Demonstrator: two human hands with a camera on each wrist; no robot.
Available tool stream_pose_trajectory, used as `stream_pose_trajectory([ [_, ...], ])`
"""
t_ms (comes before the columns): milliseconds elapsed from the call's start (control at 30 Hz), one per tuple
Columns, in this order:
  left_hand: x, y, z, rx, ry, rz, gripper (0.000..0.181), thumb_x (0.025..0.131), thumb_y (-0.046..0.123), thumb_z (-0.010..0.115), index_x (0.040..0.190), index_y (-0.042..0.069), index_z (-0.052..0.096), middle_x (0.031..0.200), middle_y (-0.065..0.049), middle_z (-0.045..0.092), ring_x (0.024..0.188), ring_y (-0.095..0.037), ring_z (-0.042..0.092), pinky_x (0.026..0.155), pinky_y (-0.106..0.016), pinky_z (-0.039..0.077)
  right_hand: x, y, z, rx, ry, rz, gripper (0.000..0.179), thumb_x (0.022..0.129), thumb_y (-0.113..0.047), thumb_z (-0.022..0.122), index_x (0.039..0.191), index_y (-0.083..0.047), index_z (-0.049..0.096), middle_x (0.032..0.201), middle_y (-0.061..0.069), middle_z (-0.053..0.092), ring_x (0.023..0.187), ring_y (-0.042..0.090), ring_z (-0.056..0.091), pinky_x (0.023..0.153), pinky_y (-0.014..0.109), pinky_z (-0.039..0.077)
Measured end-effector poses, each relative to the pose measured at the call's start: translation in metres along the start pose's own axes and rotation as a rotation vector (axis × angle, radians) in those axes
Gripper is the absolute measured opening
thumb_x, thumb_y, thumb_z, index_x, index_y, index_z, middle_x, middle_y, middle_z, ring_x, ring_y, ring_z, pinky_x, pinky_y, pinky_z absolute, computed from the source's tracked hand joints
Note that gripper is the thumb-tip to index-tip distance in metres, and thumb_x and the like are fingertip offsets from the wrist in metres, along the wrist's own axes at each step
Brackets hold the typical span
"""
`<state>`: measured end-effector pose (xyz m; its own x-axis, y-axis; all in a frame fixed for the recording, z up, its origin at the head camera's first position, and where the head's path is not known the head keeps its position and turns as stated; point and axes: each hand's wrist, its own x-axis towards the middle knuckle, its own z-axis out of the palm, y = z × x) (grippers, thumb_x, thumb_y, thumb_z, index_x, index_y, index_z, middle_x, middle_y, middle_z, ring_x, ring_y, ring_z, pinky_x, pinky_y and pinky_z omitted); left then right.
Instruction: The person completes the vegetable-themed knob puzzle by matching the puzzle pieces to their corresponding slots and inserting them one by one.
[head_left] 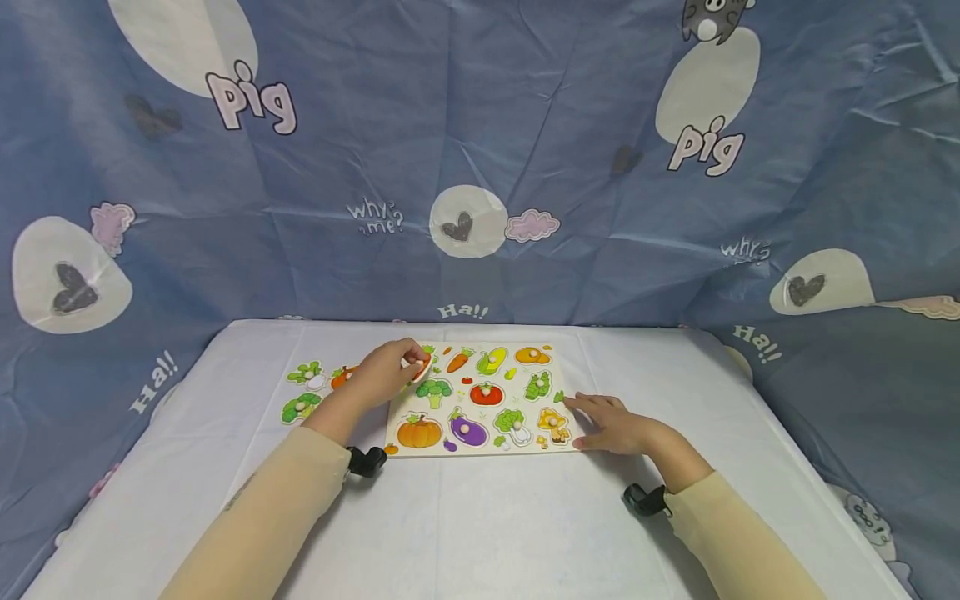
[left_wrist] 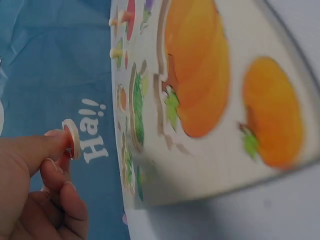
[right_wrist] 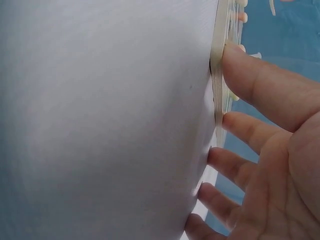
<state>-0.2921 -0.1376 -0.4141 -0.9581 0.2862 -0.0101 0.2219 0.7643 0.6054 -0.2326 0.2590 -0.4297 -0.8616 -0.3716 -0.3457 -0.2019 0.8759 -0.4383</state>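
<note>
A wooden vegetable puzzle board (head_left: 442, 415) lies flat on the table. My left hand (head_left: 386, 371) is over its far left corner, pinching a thin red puzzle piece (left_wrist: 73, 139) between thumb and fingers. That piece is held edge-on in the left wrist view, so its full picture is hidden. My right hand (head_left: 611, 423) rests at the board's right edge, thumb and index fingertip touching it, the other fingers spread over the cloth. Knobbed pieces such as the tomato (head_left: 487, 394), eggplant (head_left: 468, 430) and mushroom (head_left: 554, 424) sit in the board. The pumpkin recess (left_wrist: 197, 70) shows no knob.
Left of the board lie loose pieces: a leafy green vegetable (head_left: 306, 375), a broccoli (head_left: 300, 407) and an orange piece (head_left: 342, 377) partly behind the left arm. A white cloth (head_left: 495, 525) covers the table. Behind it hangs a blue printed curtain (head_left: 390, 275).
</note>
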Motion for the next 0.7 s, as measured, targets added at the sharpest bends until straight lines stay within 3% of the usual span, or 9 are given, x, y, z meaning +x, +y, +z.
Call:
stream_pose_trajectory([
  [167, 0.012, 0.006, 0.005, 0.017, -0.027, 0.025, 0.011, 0.103, 0.015, 0.058, 0.111, 0.012, 0.065, 0.109, -0.007, 0.063, 0.093, -0.022, 0.058, 0.085, -0.041, 0.048, 0.001, 0.000, 0.000, -0.006, -0.001, -0.008, 0.082, 0.090, -0.043, 0.072, 0.157, -0.016, 0.034, 0.162, 0.020, 0.022, 0.146, 0.047, 0.014, 0.109, 0.071, 0.021],
  [300, 0.023, 0.010, 0.011, 0.020, -0.064, 0.000, 0.011, 0.104, 0.017, 0.056, 0.110, 0.014, 0.065, 0.108, -0.006, 0.062, 0.097, -0.022, 0.058, 0.089, -0.041, 0.048, 0.001, 0.001, 0.000, 0.003, -0.001, -0.008, 0.082, 0.090, -0.043, 0.072, 0.157, -0.017, 0.034, 0.163, 0.019, 0.021, 0.147, 0.047, 0.013, 0.109, 0.071, 0.020],
  [533, 0.038, 0.018, 0.019, 0.012, -0.108, -0.055, 0.011, 0.104, 0.016, 0.055, 0.109, 0.012, 0.064, 0.105, -0.005, 0.062, 0.089, -0.020, 0.056, 0.084, -0.037, 0.046, 0.002, 0.002, 0.002, -0.001, 0.000, -0.003, 0.081, 0.090, -0.042, 0.072, 0.157, -0.017, 0.034, 0.163, 0.019, 0.021, 0.147, 0.046, 0.014, 0.109, 0.071, 0.020],
  [700, 0.049, 0.022, 0.027, 0.022, -0.117, -0.041, 0.011, 0.104, 0.015, 0.055, 0.109, 0.009, 0.063, 0.099, -0.005, 0.060, 0.086, -0.019, 0.054, 0.082, -0.036, 0.045, 0.002, 0.002, 0.002, -0.008, 0.006, 0.004, 0.081, 0.090, -0.041, 0.073, 0.157, -0.018, 0.034, 0.163, 0.019, 0.021, 0.147, 0.046, 0.014, 0.109, 0.071, 0.020],
])
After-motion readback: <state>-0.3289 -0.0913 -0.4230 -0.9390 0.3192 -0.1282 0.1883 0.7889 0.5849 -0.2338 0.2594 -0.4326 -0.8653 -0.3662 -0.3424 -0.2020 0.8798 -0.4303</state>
